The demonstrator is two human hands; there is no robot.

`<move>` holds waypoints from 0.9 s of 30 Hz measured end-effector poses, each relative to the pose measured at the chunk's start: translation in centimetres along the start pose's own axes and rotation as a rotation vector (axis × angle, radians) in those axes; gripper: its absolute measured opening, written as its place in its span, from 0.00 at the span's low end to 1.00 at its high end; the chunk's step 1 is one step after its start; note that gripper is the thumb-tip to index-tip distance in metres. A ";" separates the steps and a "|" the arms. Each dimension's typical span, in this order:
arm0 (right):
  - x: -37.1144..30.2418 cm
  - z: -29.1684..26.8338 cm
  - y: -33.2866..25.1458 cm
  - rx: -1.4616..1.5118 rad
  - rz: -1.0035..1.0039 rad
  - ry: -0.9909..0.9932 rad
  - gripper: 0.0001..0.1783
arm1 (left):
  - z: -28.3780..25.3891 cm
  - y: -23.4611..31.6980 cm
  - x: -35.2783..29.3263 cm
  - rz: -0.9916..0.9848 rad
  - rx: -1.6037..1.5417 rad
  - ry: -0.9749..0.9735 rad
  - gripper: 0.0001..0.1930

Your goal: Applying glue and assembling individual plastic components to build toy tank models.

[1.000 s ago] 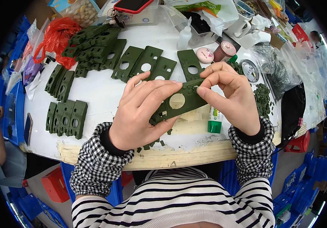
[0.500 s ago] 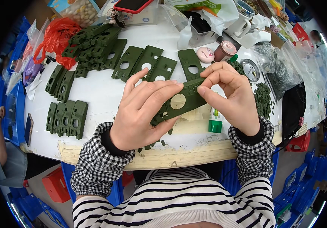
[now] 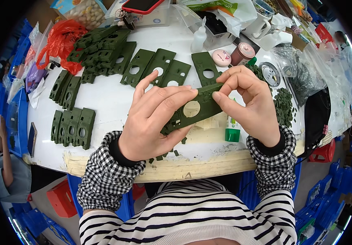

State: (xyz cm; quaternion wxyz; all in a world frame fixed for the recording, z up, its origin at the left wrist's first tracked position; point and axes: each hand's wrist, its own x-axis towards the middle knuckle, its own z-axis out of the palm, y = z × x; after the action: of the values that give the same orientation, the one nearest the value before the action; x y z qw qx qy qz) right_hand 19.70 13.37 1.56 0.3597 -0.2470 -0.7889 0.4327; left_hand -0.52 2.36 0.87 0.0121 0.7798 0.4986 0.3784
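A dark green plastic toy tank hull [image 3: 210, 101] with a round hole is held tilted above the table's front part. My left hand [image 3: 153, 116] grips its left end, fingers over the top and thumb beneath. At the other end, my right hand [image 3: 251, 106] pinches the upper corner between thumb and fingertips. Whether a small piece is between those fingertips too, I cannot tell. Just beyond, similar hulls [image 3: 138, 65] lie in a row, and one more hull [image 3: 204, 65] lies behind my right fingers. A green-capped glue bottle [image 3: 232, 132] is below my right hand.
Stacked hulls [image 3: 106, 47] stand at the far left, with a row of hulls [image 3: 73, 127] nearer. Small green parts [image 3: 283, 107] are heaped on the right, beside a round metal tin [image 3: 270, 74]. A white squeeze bottle [image 3: 199, 38] stands at the back. Another person's arm [image 3: 6, 157] shows far left.
My hands and the hull have hardly moved. At the far left, the other person's hand and forearm have shifted. The whole view has moved very slightly.
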 end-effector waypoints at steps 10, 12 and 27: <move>-0.3 -0.8 -1.3 0.335 0.125 -0.071 0.10 | -0.5 -1.0 0.2 -0.045 -0.189 -0.039 0.29; -0.3 -0.7 -1.6 0.346 0.162 -0.068 0.10 | -0.5 -1.1 0.2 -0.062 -0.223 -0.060 0.29; -0.6 -0.4 -1.2 0.358 0.208 -0.076 0.12 | -0.4 -0.9 0.2 0.028 -0.207 -0.062 0.29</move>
State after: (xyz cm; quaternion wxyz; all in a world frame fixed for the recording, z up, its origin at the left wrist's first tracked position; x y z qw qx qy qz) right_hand 20.28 12.52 2.49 0.3212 -0.2425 -0.6827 0.6098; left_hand -1.43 2.88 0.91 0.1026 0.7926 0.4452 0.4039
